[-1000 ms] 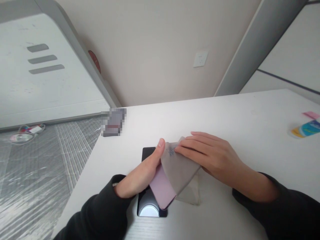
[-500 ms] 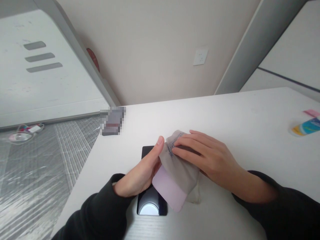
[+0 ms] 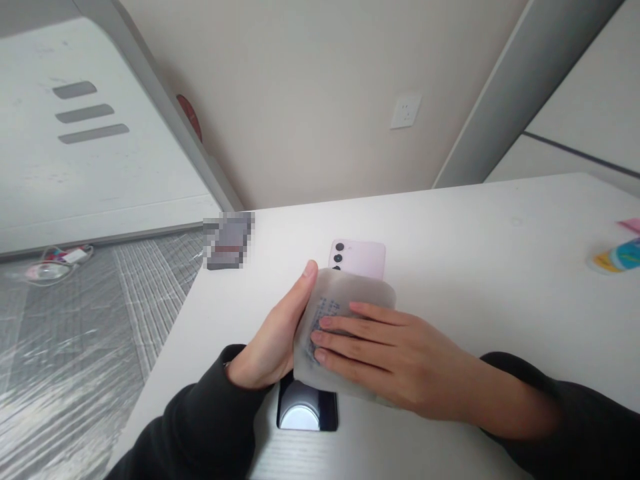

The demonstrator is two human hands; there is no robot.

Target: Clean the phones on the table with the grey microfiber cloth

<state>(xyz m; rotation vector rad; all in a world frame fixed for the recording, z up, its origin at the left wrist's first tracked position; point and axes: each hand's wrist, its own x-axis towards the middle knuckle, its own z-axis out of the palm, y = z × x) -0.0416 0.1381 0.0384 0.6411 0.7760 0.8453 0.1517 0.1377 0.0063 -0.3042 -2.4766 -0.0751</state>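
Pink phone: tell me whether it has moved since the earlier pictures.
Yes. The pink phone has swung upright and further away, its camera end now well beyond the black device beneath, toward the wall socket.

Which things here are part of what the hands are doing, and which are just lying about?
In hand:
- pink phone, gripped by the left hand
- grey cloth over it, pressed by the right hand

Lying about:
- black phone under the hands
- colourful packet at the table's right edge
- blurred dark item at the far left corner
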